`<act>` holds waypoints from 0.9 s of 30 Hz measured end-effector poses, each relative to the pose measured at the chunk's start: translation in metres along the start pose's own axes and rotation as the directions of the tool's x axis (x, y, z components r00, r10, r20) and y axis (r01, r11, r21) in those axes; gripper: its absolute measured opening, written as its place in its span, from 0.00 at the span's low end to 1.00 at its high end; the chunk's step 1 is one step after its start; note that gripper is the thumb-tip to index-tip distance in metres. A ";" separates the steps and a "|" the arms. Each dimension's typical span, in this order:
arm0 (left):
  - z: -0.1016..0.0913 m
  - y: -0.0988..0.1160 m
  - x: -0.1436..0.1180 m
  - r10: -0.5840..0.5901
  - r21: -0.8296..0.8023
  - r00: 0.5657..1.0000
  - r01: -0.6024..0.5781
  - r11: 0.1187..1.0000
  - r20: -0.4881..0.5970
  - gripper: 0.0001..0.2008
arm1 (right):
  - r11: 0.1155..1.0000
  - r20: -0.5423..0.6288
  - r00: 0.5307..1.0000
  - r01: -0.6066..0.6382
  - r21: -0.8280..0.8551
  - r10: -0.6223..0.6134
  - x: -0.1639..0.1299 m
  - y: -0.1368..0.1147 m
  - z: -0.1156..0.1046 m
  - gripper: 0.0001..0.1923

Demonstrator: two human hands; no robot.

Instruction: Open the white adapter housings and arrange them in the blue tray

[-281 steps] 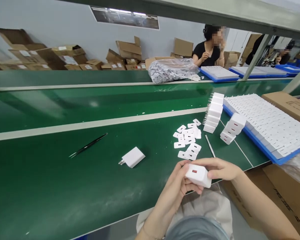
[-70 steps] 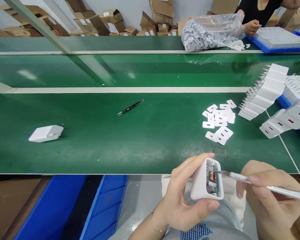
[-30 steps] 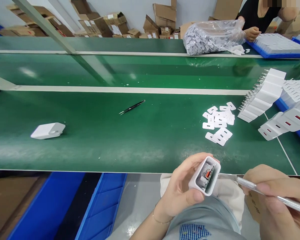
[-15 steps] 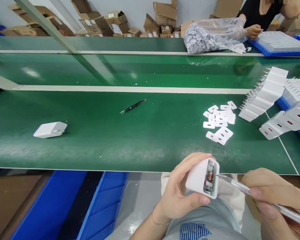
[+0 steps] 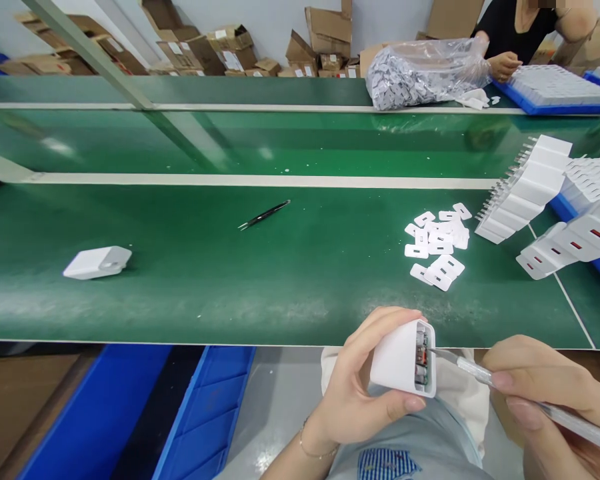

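Risk noted: the blade tip could slip across the exposed circuit parts if the white charger shell (image 5: 397,357), held just below the worktop (image 5: 280,267) edge, tilts. Left hand (image 5: 360,387) grip is clamped round the shell. Right hand (image 5: 545,393) grip is pinched on a clear-handled knife (image 5: 485,380), tip touching the open end.

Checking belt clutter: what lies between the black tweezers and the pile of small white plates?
In the head view, only bare green belt lies between the black tweezers and the pile of small white plates.
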State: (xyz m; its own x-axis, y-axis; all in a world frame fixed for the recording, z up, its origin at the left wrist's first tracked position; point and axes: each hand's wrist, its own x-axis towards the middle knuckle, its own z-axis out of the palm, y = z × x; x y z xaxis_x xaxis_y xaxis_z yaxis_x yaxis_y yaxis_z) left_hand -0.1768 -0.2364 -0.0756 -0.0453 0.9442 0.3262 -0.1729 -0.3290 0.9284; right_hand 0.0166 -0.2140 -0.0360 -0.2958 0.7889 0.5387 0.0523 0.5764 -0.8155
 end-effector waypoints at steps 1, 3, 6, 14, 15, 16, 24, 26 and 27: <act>0.000 0.000 0.000 0.001 0.005 1.000 -0.001 1.000 0.002 0.28 | 1.000 0.022 1.000 0.014 0.007 -0.014 0.002 -0.001 0.000 0.13; 0.000 0.000 -0.001 0.007 0.013 1.000 -0.007 1.000 0.006 0.28 | 0.999 0.071 0.997 0.033 -0.001 -0.033 0.006 -0.003 -0.001 0.16; 0.000 -0.001 -0.001 -0.011 0.010 1.000 0.011 1.000 0.003 0.28 | 0.998 0.096 0.995 0.038 -0.046 -0.034 0.012 -0.005 -0.003 0.20; 0.002 0.000 -0.003 -0.105 -0.060 0.994 0.103 0.993 -0.024 0.29 | 0.997 0.086 0.995 0.039 0.073 -0.045 0.005 0.003 -0.007 0.23; 0.002 0.001 -0.003 -0.125 -0.066 0.992 0.122 0.990 -0.031 0.30 | 0.997 0.081 0.996 0.040 0.071 -0.046 0.003 0.005 -0.008 0.23; 0.003 0.001 -0.003 -0.145 -0.070 0.989 0.143 0.987 -0.037 0.30 | 0.996 0.073 0.996 0.053 0.073 -0.058 0.002 0.007 -0.008 0.23; 0.006 -0.001 -0.004 -0.217 -0.163 0.975 0.208 0.964 -0.041 0.31 | 0.982 0.021 0.989 0.143 0.126 -0.146 -0.001 0.024 -0.003 0.23; 0.007 -0.001 -0.005 -0.222 -0.179 0.974 0.213 0.961 -0.035 0.31 | 0.980 0.000 0.990 0.141 0.140 -0.143 -0.002 0.027 -0.001 0.22; 0.007 -0.002 -0.005 -0.226 -0.180 0.973 0.216 0.960 -0.036 0.31 | 0.980 -0.005 0.990 0.138 0.144 -0.139 -0.002 0.027 0.000 0.21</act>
State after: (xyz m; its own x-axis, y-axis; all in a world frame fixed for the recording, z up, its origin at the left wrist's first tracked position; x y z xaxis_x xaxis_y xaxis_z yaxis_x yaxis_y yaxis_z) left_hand -0.1691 -0.2409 -0.0775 -0.0401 0.9940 0.1014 -0.3527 -0.1090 0.9294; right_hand 0.0187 -0.2002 -0.0596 -0.2954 0.7020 0.6480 -0.1272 0.6433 -0.7549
